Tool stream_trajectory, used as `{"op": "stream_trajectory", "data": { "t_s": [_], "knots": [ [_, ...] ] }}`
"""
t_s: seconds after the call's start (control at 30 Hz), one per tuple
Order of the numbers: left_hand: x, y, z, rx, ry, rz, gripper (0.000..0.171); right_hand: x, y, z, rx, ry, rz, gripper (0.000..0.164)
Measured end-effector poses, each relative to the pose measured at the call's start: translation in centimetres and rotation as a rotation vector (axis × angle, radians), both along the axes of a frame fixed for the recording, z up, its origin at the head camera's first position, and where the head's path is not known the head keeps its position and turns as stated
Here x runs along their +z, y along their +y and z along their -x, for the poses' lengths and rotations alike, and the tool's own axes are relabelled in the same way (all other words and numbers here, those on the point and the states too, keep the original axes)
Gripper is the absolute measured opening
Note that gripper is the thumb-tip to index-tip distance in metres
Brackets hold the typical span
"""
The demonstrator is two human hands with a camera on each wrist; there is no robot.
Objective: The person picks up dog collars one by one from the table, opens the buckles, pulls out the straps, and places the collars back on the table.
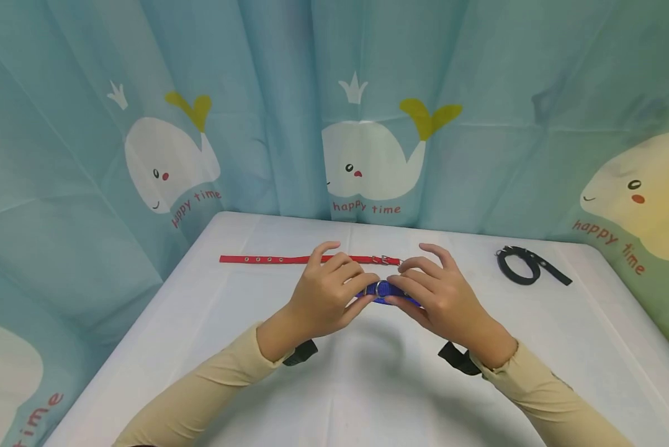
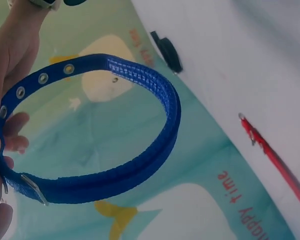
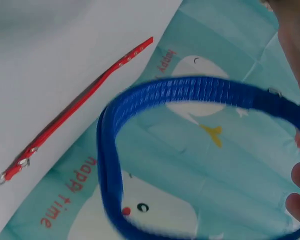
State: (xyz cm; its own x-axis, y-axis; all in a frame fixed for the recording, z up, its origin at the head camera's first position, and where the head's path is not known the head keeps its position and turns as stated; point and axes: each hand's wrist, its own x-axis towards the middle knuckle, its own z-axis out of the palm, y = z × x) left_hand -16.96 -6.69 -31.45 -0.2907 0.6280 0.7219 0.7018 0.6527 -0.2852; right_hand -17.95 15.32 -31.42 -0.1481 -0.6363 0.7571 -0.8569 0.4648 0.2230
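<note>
My two hands hold a blue pet collar [image 1: 391, 289] up over the white table, bent round into a loop. The left hand [image 1: 326, 295] pinches it from the left between thumb and fingers. From the other side the right hand [image 1: 443, 298] pinches it too, its index finger raised. In the left wrist view, the collar [image 2: 110, 189] shows metal eyelets and a metal buckle frame near fingers at the left edge. A ribbed inner lining on the collar [image 3: 190, 90] is visible in the right wrist view. Fingers partly hide where the ends meet.
Behind the hands a red collar [image 1: 290, 260] lies stretched out on the white table [image 1: 200, 323], eyelets to the left and buckle to the right. At the back right is a coiled black collar [image 1: 555, 272]. A blue whale-print curtain [image 1: 290, 124] hangs behind the table.
</note>
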Motion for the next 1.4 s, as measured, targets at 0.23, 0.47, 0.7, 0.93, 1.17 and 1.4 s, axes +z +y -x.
{"op": "stream_trajectory", "data": {
  "t_s": [0.23, 0.47, 0.7, 0.93, 1.17, 1.4],
  "knots": [
    [0.1, -0.1, 0.0, 0.0, -0.003, -0.007, 0.018, 0.0, 0.0, 0.1, 0.007, -0.001, 0.005, 0.044],
    [0.1, -0.3, 0.0, 0.016, 0.002, -0.019, 0.019, 0.2, 0.2, 0.0, -0.02, -0.013, -0.025, 0.047],
    [0.2, -0.3, 0.1, 0.0, -0.002, -0.017, 0.016, 0.2, -0.2, 0.2, -0.001, -0.018, -0.029, 0.041],
    [0.4, -1.1, 0.0, 0.039, -0.03, -0.028, 0.02, -0.1, 1.4, 0.4, -0.094, -0.062, -0.04, 0.051],
    [0.4, -0.6, 0.0, 0.036, -0.054, 0.011, 0.022, 0.2, 0.2, 0.1, -0.065, -0.09, -0.038, 0.045],
    [0.1, -0.1, -0.1, 0.024, -0.061, 0.002, 0.023, 0.2, -1.1, -0.1, -0.03, -0.08, -0.045, 0.033]
  ]
}}
